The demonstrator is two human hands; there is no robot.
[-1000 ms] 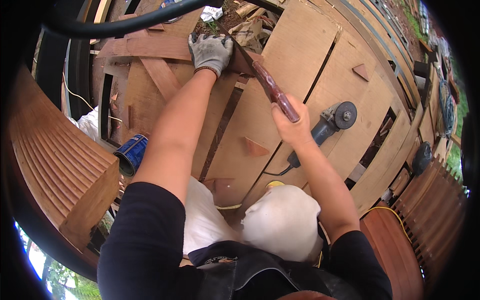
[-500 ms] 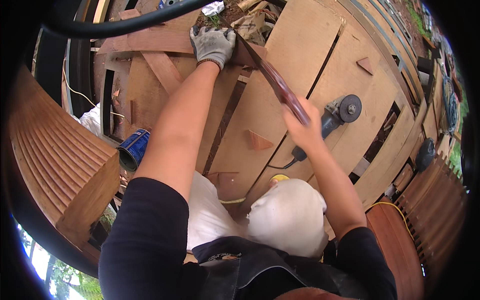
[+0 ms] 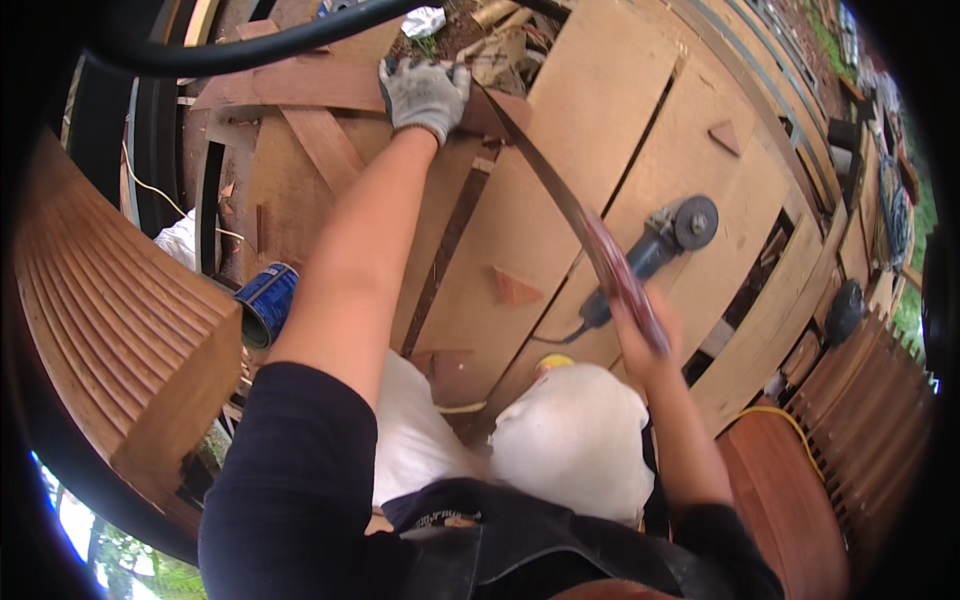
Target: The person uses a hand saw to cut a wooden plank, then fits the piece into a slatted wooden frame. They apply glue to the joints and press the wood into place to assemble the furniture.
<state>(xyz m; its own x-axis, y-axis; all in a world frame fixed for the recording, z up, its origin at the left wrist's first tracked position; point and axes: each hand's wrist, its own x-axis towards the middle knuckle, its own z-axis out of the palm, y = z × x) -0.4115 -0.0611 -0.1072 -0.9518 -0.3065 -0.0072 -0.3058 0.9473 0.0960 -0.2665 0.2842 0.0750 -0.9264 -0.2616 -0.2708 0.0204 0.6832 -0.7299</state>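
My right hand [image 3: 637, 352] is closed around the reddish-brown handle of a handsaw [image 3: 607, 255], which is slightly blurred. The saw's dark, narrow-looking blade slants up and left, its far end meeting a reddish wooden plank [image 3: 320, 82] close beside my left hand. In a grey work glove, my left hand [image 3: 425, 98] presses on that plank, fingers bent over its far edge. A second board [image 3: 322, 145] lies crosswise under the plank. Whether the blade sits in a cut is too small to tell.
An angle grinder [image 3: 655, 245] rests on the wooden boards [image 3: 590, 110] right of the saw. Triangular offcuts [image 3: 516, 287] lie about. At left are a blue can [image 3: 268, 298] and a grooved wooden piece [image 3: 120, 310]. A black bar [image 3: 270, 52] crosses the top left.
My right hand has drawn the saw back toward me and to the right, so less of the blade reaches past the plank. My left hand stays in place on the plank.
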